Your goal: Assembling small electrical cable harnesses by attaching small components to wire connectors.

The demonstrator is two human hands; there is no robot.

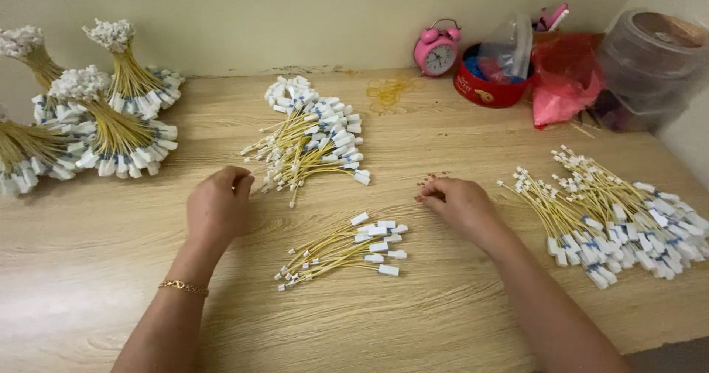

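Note:
My left hand (218,207) rests on the wooden table (443,306), fingers curled, right beside the near end of a loose pile of yellow wires with white connectors (314,140). My right hand (458,203) lies on the table with fingers pinched at a few tiny dark bits (432,177); whether it holds one I cannot tell. Between both hands sits a small bundle of yellow wires (347,251). A larger heap of the same wires (613,214) spreads to the right of my right hand.
Tied, fanned bundles of wires (103,122) stand at the far left. Along the back wall are a pink alarm clock (437,49), a red round tin (487,85), a red plastic bag (565,77), a clear lidded container (650,63) and yellow rubber bands (388,92).

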